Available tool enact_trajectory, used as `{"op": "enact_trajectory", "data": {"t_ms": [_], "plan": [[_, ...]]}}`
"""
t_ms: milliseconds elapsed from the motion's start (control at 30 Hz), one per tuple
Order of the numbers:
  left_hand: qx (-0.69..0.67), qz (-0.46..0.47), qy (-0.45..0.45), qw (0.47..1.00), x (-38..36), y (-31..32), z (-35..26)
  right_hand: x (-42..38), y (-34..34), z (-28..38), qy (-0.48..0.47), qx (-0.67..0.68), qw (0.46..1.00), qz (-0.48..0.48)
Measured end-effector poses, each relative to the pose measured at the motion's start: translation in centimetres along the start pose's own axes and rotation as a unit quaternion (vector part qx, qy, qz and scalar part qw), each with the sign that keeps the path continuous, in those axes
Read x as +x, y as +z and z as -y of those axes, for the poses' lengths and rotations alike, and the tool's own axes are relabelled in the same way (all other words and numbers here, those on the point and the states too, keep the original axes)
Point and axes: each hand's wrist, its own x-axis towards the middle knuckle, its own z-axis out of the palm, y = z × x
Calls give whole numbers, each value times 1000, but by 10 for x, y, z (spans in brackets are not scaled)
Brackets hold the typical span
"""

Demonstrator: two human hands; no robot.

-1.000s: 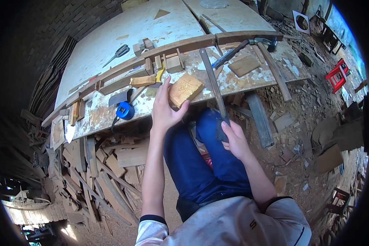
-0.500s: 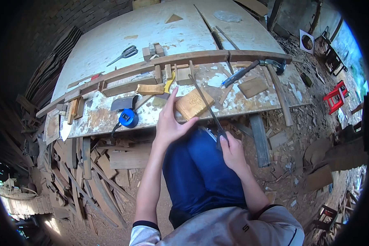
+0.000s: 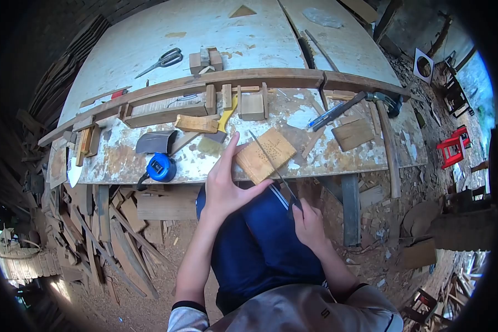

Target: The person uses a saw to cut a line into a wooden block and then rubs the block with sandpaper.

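Note:
A light wooden block (image 3: 271,145) with a cluster of small dark dots on its top face lies at the bench's near edge. My left hand (image 3: 225,191) holds it, with the fingers stretched along its left side and the thumb at its near corner. In my right hand (image 3: 310,224) is the dark handle of a long thin file-like tool (image 3: 264,153). Its slim shaft lies slantwise across the block, the tip just past the far left edge. A yellow-handled brush (image 3: 227,113) rests beyond my left fingers.
A blue tape measure (image 3: 161,167) sits left on the workbench (image 3: 193,166). A long wooden bar (image 3: 249,76) crosses behind, with scissors (image 3: 163,60) beyond it. To the right are a hammer (image 3: 383,105) and a flat wood piece (image 3: 353,134). Scrap boards (image 3: 130,249) are piled below left.
The file-like tool has been drawn back toward me across the block, so less of it sticks out beyond the far edge. The left hand keeps its hold; the whole view has shifted slightly.

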Motion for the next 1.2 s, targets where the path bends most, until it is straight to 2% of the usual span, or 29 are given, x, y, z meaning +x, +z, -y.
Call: {"op": "enact_trajectory", "data": {"t_ms": [167, 333, 400, 500, 633, 700, 800, 900, 933, 1000, 1100, 1167, 1200], "plan": [[-2, -22, 10, 1000, -3, 4, 1, -4, 0, -17, 7, -25, 1000, 12], [-8, -25, 5, 1000, -3, 6, 2, 14, -16, 16, 22, -24, 998, 57], [-5, -26, 13, 1000, 0, 4, 2, -1, -6, -25, 27, -25, 998, 49], [-28, -27, 4, 999, -1, 4, 5, -5, 1, -37, 17, -40, 999, 22], [-44, -36, -10, 998, 1, 5, 0, 19, -3, 13, 31, -31, 997, 55], [-39, -35, 1, 999, 1, 4, 1, 6, 10, -29, -4, -61, 998, 27], [-39, -39, 9, 998, 0, 4, 3, 3, 12, -46, -24, -41, 999, 19], [-39, -38, -7, 998, -3, 5, 0, 23, 1, 8, 13, -61, 997, 55], [-36, -38, -7, 999, 0, 4, 0, 23, 1, 5, 3, -68, 997, 43], [-29, -35, -2, 999, 0, 2, 0, 9, 13, -52, -17, -70, 997, 32], [-23, -40, 6, 999, 1, 3, 3, 13, 11, -54, -16, -58, 998, 37], [-21, -37, 1, 999, -1, 1, 0, 27, 5, -4, 0, -42, 998, 50], [-27, -25, -16, 999, -5, 2, -2, 27, 6, -2, -2, -44, 998, 50]]}}
